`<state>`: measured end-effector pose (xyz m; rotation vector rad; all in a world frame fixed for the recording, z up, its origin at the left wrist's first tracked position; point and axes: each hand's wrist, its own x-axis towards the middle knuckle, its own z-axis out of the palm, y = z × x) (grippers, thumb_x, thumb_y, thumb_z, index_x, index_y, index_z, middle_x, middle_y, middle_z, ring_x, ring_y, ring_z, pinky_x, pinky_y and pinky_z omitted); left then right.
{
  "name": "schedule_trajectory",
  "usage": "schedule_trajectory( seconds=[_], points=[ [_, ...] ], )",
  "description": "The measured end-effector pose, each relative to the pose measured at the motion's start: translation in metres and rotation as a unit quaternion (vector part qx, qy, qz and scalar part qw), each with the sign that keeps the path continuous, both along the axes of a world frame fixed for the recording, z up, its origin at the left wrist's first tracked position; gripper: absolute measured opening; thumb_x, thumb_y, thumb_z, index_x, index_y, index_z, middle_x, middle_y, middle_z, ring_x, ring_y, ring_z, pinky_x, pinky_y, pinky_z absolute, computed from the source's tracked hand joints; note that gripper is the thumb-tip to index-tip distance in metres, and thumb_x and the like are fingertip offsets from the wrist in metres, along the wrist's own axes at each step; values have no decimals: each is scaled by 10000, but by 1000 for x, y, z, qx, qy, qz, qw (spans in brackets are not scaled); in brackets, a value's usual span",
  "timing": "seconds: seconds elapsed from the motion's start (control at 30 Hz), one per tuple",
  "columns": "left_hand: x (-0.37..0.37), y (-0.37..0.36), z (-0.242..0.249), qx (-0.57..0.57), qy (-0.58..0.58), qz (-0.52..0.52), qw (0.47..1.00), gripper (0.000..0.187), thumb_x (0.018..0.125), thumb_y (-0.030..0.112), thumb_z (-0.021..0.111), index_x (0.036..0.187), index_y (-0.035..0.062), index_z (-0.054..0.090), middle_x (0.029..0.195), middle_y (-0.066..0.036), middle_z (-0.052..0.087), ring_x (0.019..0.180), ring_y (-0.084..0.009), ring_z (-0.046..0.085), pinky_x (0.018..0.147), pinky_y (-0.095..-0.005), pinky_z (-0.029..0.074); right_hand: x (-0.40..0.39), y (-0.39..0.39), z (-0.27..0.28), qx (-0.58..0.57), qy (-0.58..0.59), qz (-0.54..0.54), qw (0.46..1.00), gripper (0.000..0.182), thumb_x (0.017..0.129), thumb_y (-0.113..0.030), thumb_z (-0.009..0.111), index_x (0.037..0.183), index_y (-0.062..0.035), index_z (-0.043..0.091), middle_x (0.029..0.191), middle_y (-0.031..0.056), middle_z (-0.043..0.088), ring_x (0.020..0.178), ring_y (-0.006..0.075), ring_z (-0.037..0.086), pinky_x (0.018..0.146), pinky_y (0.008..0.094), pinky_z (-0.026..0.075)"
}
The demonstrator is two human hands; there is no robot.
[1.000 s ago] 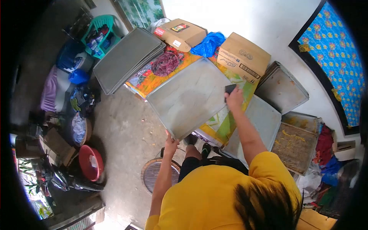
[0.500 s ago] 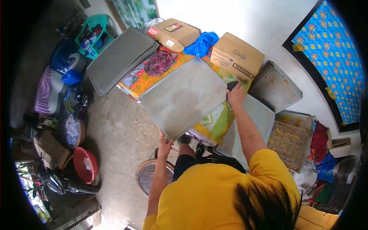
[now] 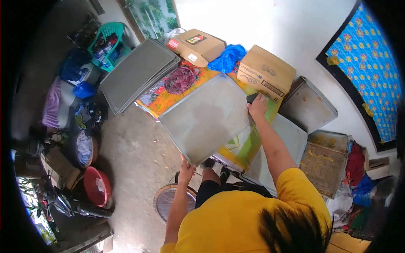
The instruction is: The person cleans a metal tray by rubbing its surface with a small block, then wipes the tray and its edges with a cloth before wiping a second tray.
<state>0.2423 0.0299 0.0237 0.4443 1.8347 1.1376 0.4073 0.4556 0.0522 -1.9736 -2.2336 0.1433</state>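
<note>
A large grey metal baking tray (image 3: 198,122) lies tilted in front of me, its far part over the cloth-covered table (image 3: 249,145). My left hand (image 3: 186,172) grips the tray's near corner, with the thumb up against the rim. In my right hand (image 3: 258,108) is a small black flat-sided thing (image 3: 252,98), held at the tray's right corner; I cannot tell its exact kind. The fingers of that hand are closed round it.
Stacked trays (image 3: 139,76) stand at the table's left end. Two cardboard boxes, one a brown carton (image 3: 265,69), and a blue plastic bag (image 3: 228,58) sit at the back. More trays (image 3: 310,105) lean at the right. A round stool (image 3: 173,202) and red basin (image 3: 97,185) are on the floor.
The whole view has shifted slightly down and right. My right hand has moved a little left with the black thing, closer over the tray's corner. My left hand keeps its grip.
</note>
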Motion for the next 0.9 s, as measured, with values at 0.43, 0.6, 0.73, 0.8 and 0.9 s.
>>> schedule_trajectory(
  seconds=[0.43, 0.6, 0.73, 0.8, 0.9],
  points=[
    [1, -4, -16, 18, 3, 19, 1000, 917, 866, 2, 583, 1511, 64, -66, 725, -62, 593, 605, -104, 560, 469, -234, 451, -156, -145, -20, -13, 67, 361, 930, 935, 693, -417, 736, 1431, -23, 320, 1103, 168, 525, 1007, 307, 556, 822, 477, 436],
    [3, -5, -14, 20, 27, 10, 999, 916, 857, -1, 590, 1511, 51, -49, 698, -52, 590, 610, -93, 560, 471, -224, 451, -152, -40, -15, 34, 24, 179, 983, 900, 723, -415, 725, 1431, -37, 318, 1123, 149, 524, 1028, 307, 556, 823, 467, 454],
    [1, -4, -12, 14, 6, 2, 1000, 943, 851, -4, 582, 1507, 68, -92, 661, -45, 559, 557, -104, 540, 466, -241, 443, -136, 35, 2, 28, 34, 78, 996, 929, 719, -399, 764, 1432, -42, 287, 1161, 157, 497, 1106, 315, 538, 861, 458, 472],
    [0, -2, -12, 17, 12, 2, 1000, 947, 850, 2, 582, 1508, 78, -95, 662, -38, 553, 559, -99, 540, 471, -243, 445, -140, 50, 3, 18, 1, 59, 998, 954, 709, -402, 782, 1432, -44, 273, 1175, 158, 489, 1130, 322, 529, 883, 452, 471],
    [1, -5, -11, 8, 16, 2, 1000, 946, 850, 15, 586, 1509, 75, -89, 668, -36, 552, 563, -100, 543, 490, -243, 449, -156, 43, -2, 38, 10, 90, 995, 962, 699, -457, 774, 1425, -44, 296, 1184, 152, 494, 1134, 317, 526, 888, 450, 468]
  ],
)
